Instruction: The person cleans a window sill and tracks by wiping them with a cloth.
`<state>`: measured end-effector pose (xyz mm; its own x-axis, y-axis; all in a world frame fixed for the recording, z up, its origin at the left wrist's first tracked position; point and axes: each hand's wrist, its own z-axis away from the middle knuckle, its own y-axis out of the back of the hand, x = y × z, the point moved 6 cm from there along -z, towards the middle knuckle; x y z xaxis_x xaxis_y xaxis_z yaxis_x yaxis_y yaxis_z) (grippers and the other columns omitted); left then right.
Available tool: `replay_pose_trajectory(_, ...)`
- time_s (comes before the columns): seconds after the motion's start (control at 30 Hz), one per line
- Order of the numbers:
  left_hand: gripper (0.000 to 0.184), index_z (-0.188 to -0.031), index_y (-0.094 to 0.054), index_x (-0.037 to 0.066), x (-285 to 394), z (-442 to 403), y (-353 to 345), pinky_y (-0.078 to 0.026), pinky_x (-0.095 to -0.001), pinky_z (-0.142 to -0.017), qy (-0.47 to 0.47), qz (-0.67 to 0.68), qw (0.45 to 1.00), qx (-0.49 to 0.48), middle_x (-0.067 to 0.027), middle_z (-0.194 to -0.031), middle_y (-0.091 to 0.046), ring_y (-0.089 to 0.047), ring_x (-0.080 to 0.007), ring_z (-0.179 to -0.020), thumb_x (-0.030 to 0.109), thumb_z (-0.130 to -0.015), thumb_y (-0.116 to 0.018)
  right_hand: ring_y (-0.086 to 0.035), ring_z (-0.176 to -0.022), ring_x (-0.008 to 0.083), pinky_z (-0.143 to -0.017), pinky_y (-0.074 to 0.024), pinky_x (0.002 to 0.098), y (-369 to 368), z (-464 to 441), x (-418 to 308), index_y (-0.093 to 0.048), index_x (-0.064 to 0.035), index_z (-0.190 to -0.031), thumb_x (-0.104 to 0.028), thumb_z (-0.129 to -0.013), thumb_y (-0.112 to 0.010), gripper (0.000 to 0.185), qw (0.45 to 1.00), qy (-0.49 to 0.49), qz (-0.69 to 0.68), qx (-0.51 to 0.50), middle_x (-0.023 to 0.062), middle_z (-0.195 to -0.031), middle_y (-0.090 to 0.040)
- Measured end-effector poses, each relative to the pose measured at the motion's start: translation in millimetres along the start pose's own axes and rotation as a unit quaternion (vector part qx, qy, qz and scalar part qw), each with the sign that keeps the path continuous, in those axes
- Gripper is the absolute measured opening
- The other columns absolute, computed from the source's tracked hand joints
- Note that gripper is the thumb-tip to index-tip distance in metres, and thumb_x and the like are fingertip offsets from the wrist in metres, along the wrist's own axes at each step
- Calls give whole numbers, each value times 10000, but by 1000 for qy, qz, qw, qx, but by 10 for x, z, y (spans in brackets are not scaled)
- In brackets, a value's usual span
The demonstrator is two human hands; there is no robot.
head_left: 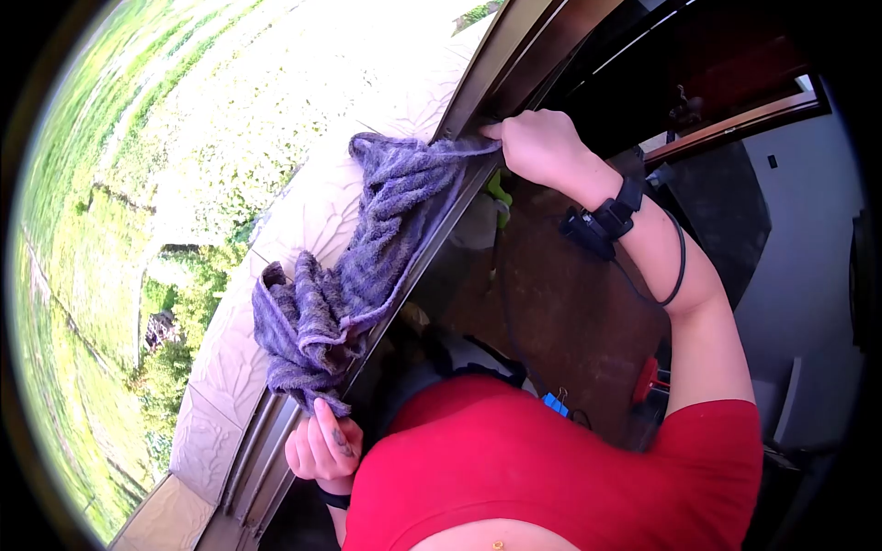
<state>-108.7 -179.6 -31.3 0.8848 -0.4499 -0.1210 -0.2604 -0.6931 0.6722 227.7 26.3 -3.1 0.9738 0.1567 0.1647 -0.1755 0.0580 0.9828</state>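
A damp-looking purple terry cloth lies bunched and stretched along the window track and the pale sill beside it. Near the far end of the frame, my right hand is closed on a corner of the cloth, its index finger pressed toward the frame. At the near end, my left hand has its fingers curled at the cloth's lower tail. The cloth hangs in folds between the two hands. A part of the track is hidden under it.
Outside the window, a pale patterned ledge drops off toward greenery far below. Indoors are a brown floor, a bright green object, a blue clip and a red object. A cable runs from the black wrist device.
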Motion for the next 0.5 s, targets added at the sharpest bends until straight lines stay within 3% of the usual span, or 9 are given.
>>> replay_pose_trajectory(0.07,236,-1008,-670,-81,3,6,2,-473,-322,-539,2,4,1000,0,-94,-721,-636,-607,-228,-569,16,-869,-507,-678,-716,337,-639,-531,439,12,15,-48,-737,-126,-1004,-113,-803,-512,302,1000,-9,-4,-14,174,-755,-680)
replay_pose_trajectory(0.13,236,-1002,-672,-82,3,10,6,-470,-323,-531,0,3,1000,7,-97,-722,-637,-602,-223,-562,20,-870,-506,-669,-713,354,-666,-531,450,-71,79,-168,-729,-94,-937,-122,-808,-506,260,995,36,6,-98,191,-758,-673)
replay_pose_trajectory(0.2,237,-989,-680,-69,0,17,-4,-455,-315,-541,5,-3,1000,15,-88,-725,-629,-604,-213,-579,32,-860,-510,-641,-650,377,-643,-515,476,-9,265,-380,-704,-69,-856,-91,-786,-508,210,989,84,-112,-40,196,-669,-632)
replay_pose_trajectory(0.33,239,-970,-694,-51,-2,56,-13,-439,-305,-554,-1,-3,1000,8,-72,-726,-617,-606,-199,-596,40,-842,-513,-636,-637,366,-635,-516,456,91,356,-530,-710,-71,-908,-84,-770,-530,228,982,122,-132,-56,205,-669,-623)
replay_pose_trajectory(0.43,240,-965,-698,-47,-4,52,-11,-437,-302,-555,0,-1,1000,7,-67,-720,-613,-603,-197,-594,36,-833,-515,-643,-639,345,-631,-522,433,247,253,-170,-710,-85,-973,-109,-790,-541,250,985,93,-128,62,187,-671,-634)
replay_pose_trajectory(0.5,242,-966,-697,-49,-4,48,-16,-437,-302,-555,0,-7,1000,9,-68,-720,-614,-602,-197,-592,36,-831,-516,-652,-657,331,-635,-527,427,180,160,66,-713,-105,-1009,-113,-801,-533,276,995,72,-44,53,165,-684,-649)
